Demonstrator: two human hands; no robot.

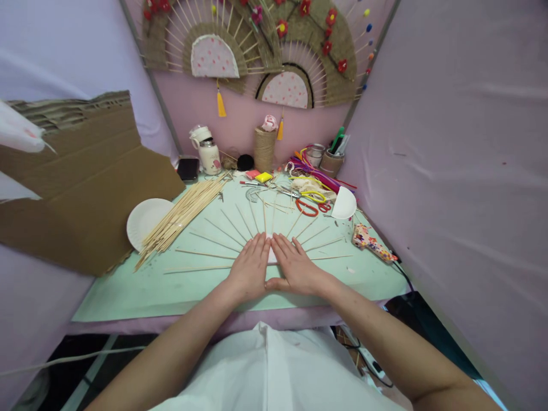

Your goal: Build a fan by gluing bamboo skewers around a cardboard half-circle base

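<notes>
Both my hands lie flat, side by side, on a small white half-round piece [272, 254] at the middle of the table. My left hand [250, 265] has its fingers stretched forward over the left part of it. My right hand [295, 265] covers the right part, its thumb pointing toward my left hand. Several thin wooden sticks [225, 227] spread out like a fan from under my fingers to the left, front and right. Most of the white piece and the inner ends of the sticks are hidden by my hands.
A bundle of wooden sticks [184, 217] overlaps a white paper plate [148, 220] on the left, near a large cardboard sheet [85, 200]. Orange-handled scissors [307, 208], a white half plate [344, 203] and a patterned glue gun [371, 242] lie right. A twine roll [264, 149] stands behind.
</notes>
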